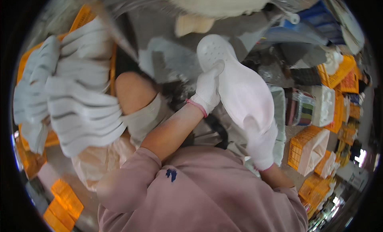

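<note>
A white shoe sole is held tilted in front of my chest, its narrow end with small round holes pointing up and away. My left hand, in a white knit glove with a pink cuff, grips its left edge near the holes, thumb on the upper face. My right hand, gloved the same way, clasps the broad near end, thumb on top. The fingers beneath the sole are hidden. Stacked white soles of similar curved shape lie to my left.
Beyond the sole hangs a cream, fuzzy-edged mass, partly out of view. An orange crate holds the stacked soles. On the right stand a pale bin, a crate lined with white and several more orange crates.
</note>
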`<action>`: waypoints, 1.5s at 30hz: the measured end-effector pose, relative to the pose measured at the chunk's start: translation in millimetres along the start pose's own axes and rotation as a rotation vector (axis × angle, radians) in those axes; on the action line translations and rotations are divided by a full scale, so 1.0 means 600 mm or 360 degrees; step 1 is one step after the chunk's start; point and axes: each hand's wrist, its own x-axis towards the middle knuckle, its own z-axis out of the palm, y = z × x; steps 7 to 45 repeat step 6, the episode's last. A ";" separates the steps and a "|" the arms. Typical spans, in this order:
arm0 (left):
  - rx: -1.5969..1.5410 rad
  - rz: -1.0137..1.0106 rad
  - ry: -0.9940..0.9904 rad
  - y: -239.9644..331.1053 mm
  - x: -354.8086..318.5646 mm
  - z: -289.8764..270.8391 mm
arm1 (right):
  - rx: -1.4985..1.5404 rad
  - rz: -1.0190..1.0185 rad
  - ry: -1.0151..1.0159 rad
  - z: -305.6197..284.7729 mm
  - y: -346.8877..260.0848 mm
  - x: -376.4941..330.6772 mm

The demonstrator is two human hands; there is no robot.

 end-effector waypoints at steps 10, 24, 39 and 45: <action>0.0331 0.0245 -0.0427 -0.008 0.103 0.055 | -0.0994 -0.0727 0.0183 -0.001 0.060 0.016; 0.0331 0.0245 -0.0427 -0.008 0.103 0.055 | -0.0994 -0.0727 0.0183 -0.001 0.060 0.016; 0.0331 0.0245 -0.0427 -0.008 0.103 0.055 | -0.0994 -0.0727 0.0183 -0.001 0.060 0.016; 0.0331 0.0245 -0.0427 -0.008 0.103 0.055 | -0.0994 -0.0727 0.0183 -0.001 0.060 0.016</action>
